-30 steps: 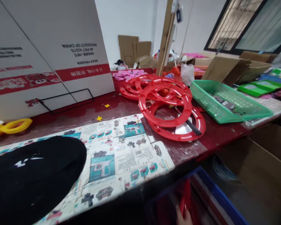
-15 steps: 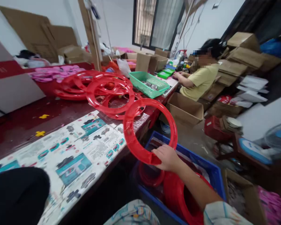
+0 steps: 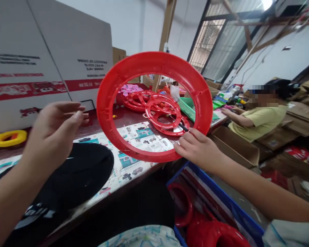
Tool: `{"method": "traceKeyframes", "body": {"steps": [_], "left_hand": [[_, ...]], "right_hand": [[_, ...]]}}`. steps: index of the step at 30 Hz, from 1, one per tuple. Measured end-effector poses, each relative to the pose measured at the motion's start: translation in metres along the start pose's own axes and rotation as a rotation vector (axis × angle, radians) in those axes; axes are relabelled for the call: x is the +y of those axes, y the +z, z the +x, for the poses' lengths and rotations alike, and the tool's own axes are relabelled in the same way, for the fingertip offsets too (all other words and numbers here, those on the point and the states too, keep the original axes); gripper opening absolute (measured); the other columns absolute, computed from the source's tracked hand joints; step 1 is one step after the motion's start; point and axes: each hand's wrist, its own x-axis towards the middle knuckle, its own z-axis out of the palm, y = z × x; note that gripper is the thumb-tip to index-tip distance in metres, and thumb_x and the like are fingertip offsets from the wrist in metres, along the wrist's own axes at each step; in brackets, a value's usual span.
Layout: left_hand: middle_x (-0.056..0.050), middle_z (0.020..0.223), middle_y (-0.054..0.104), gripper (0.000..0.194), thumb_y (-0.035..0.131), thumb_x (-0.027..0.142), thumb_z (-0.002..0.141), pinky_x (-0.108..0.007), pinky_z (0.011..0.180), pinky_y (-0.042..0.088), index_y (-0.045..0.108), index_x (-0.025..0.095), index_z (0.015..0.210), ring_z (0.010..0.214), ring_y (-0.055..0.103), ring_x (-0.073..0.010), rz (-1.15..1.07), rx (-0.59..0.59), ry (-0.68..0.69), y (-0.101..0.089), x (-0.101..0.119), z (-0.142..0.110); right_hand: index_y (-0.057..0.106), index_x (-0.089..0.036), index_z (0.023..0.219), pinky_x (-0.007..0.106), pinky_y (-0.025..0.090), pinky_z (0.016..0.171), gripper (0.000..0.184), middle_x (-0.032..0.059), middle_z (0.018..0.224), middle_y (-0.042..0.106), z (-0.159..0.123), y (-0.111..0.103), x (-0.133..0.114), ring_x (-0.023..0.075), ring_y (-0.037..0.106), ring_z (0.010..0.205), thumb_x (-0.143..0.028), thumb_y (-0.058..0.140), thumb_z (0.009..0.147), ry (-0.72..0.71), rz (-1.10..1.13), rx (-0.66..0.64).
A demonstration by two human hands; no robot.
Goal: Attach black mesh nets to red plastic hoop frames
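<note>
My right hand (image 3: 195, 145) grips the lower right rim of a large red plastic ring (image 3: 105, 113), held up and tilted in front of me. A short black stick-like piece (image 3: 183, 127) shows beside its fingers; I cannot tell whether the hand holds it. Left of the ring, my left hand (image 3: 55, 132) is raised with its fingers extended, apart from the ring and with nothing in it. Through the ring's opening, several more red rings (image 3: 158, 100) lie in a heap on the dark red table (image 3: 123, 115).
A black cloth-like item (image 3: 87, 171) lies over the printed sheet (image 3: 132, 168). A yellow ring (image 3: 9, 139) sits far left by a large carton (image 3: 48, 44). A blue crate (image 3: 221, 195) with red parts stands low right. Beyond are a green basket (image 3: 186, 109) and a person (image 3: 262, 118).
My right hand has lifted the red ring up from above the crate to over the table in front of me. My left hand has come into view. The view has turned left.
</note>
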Motion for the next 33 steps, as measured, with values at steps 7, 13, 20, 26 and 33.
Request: {"method": "traceKeyframes", "body": {"steps": [7, 13, 20, 26, 33], "left_hand": [[-0.009, 0.067, 0.071, 0.073, 0.049, 0.087, 0.063, -0.048, 0.074, 0.054, 0.071, 0.018, 0.071, 0.074, 0.066, -0.0294, -0.327, -0.534, -0.588, 0.010, -0.054, 0.038], [-0.012, 0.072, 0.070, 0.052, 0.075, 0.063, 0.064, -0.034, 0.057, 0.051, 0.074, 0.014, 0.081, 0.062, 0.064, -0.0237, -0.152, -0.893, -0.801, 0.035, -0.056, 0.041], [-0.007, 0.085, 0.067, 0.043, 0.068, 0.058, 0.077, -0.022, 0.039, 0.037, 0.063, 0.021, 0.100, 0.053, 0.058, -0.0155, -0.216, -0.987, -1.026, 0.041, -0.053, 0.003], [0.003, 0.062, 0.047, 0.038, 0.060, 0.054, 0.085, -0.015, 0.037, 0.028, 0.054, 0.017, 0.077, 0.044, 0.038, -0.0047, -0.406, -0.671, -0.931, -0.004, -0.053, 0.002], [0.003, 0.059, 0.052, 0.047, 0.058, 0.067, 0.080, -0.020, 0.037, 0.033, 0.054, 0.021, 0.087, 0.041, 0.043, -0.0086, -0.399, -0.147, -0.642, -0.056, -0.081, 0.014]], "right_hand": [[0.063, -0.031, 0.082, 0.048, 0.037, 0.111, 0.031, 0.0007, 0.080, 0.060, 0.040, 0.006, 0.054, 0.0180, 0.056, 0.099, -0.013, 0.041, 0.094, 0.078, 0.443, -0.020], [0.064, -0.031, 0.077, 0.053, 0.029, 0.117, 0.027, -0.0050, 0.084, 0.063, 0.107, 0.038, 0.083, 0.0146, 0.057, 0.111, -0.009, 0.052, 0.084, -0.132, 0.882, -0.042], [0.057, -0.023, 0.064, 0.039, 0.051, 0.091, 0.027, -0.0059, 0.089, 0.065, 0.180, 0.034, 0.054, 0.0120, 0.052, 0.122, -0.017, 0.042, 0.085, -0.241, 0.885, 0.100], [0.059, -0.021, 0.068, 0.044, 0.049, 0.087, 0.036, -0.0032, 0.111, 0.067, 0.209, 0.030, 0.002, 0.0216, 0.047, 0.128, -0.034, 0.036, 0.092, -0.269, 0.687, 0.305], [0.059, -0.015, 0.068, 0.028, 0.042, 0.057, 0.044, 0.0023, 0.067, 0.059, 0.228, 0.055, -0.132, 0.0146, 0.054, 0.061, -0.057, 0.073, 0.074, 0.005, 1.020, -0.202]]}}
